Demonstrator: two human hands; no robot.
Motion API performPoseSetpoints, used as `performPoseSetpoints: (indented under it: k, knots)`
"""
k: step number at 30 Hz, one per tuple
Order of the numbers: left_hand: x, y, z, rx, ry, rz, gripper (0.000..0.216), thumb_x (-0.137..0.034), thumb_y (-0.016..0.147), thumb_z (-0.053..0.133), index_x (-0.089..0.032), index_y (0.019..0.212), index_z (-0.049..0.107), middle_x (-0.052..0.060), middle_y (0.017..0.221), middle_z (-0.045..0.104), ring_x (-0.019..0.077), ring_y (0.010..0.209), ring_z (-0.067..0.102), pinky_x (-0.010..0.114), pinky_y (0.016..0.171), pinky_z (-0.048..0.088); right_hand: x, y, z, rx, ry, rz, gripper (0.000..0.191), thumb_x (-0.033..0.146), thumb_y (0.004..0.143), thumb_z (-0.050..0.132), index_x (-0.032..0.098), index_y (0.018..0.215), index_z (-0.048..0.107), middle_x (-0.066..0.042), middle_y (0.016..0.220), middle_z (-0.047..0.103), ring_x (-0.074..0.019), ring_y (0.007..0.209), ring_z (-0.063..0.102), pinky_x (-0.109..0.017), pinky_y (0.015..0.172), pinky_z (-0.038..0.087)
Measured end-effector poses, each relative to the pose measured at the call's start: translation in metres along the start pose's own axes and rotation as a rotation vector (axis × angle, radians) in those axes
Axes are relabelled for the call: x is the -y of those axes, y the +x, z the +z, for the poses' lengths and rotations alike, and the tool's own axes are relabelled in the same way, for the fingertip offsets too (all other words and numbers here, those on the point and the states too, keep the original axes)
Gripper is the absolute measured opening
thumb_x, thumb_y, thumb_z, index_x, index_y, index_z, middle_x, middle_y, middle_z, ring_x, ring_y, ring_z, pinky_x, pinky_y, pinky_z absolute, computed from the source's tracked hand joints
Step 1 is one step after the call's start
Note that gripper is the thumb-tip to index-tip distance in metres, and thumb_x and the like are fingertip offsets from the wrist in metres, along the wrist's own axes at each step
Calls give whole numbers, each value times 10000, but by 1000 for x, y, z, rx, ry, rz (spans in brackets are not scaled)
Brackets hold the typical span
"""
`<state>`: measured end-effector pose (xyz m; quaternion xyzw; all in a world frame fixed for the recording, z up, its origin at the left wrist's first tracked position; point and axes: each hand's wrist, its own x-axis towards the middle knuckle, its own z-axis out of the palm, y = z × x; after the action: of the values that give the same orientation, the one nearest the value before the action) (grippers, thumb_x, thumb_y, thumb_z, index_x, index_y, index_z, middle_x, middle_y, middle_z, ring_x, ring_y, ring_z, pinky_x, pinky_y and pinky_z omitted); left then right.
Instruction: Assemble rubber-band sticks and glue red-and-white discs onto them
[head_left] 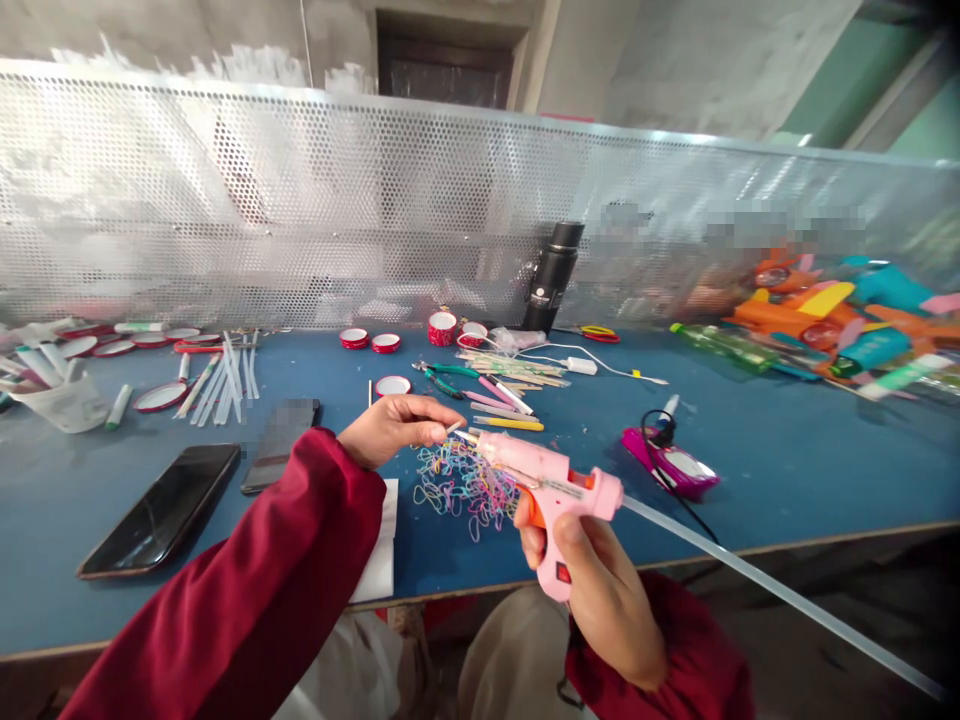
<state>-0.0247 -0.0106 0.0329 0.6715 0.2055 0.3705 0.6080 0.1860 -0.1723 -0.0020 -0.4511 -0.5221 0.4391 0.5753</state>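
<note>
My right hand (600, 585) is wrapped round the handle of a pink hot glue gun (532, 462), its fingers at the orange trigger. A long translucent glue stick (780, 598) sticks out of the gun's back end. The nozzle points left, right at the fingertips of my left hand (401, 428). Thumb and forefinger there pinch a small, pale, thin stick (454, 427); most of it is hidden by the fingers. Below the nozzle, a loose heap of colourful rubber bands (469, 485) lies on the blue table (465, 560).
Two phones (161, 510) lie left, near a cup of markers (64, 400) and glue sticks (217, 388). Behind my hands are pliers (454, 371), wooden sticks (517, 370), red-rimmed lids (393, 386) and a black flask (553, 278). A magenta device (667, 465) and orange plastic toys (806, 305) stand right.
</note>
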Motion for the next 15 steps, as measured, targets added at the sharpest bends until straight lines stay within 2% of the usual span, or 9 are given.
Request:
performPoseSetpoints:
  k: [5,9,15]
  knots:
    - [-2,0,1,9,-8,6,277,-336,650,839,-196,886,804,86,933,725,168,828,620,274,722,480,-1,3,0,2,-23,5,475,625,887,504,170,923,637,-23,667,536,-110,533,428,-233,477,379]
    - [-1,0,0,16,-6,9,269,-336,657,836,-209,892,804,76,921,724,162,826,620,267,723,476,-3,4,-1,-3,-31,-14,468,614,890,510,167,941,637,-25,655,536,-118,544,443,-242,499,404]
    - [0,0,-1,27,10,17,275,-347,666,831,-205,901,804,82,930,725,173,836,625,279,731,479,-1,5,-1,6,-78,-27,483,628,889,494,163,888,624,-17,644,522,-119,535,440,-244,491,376]
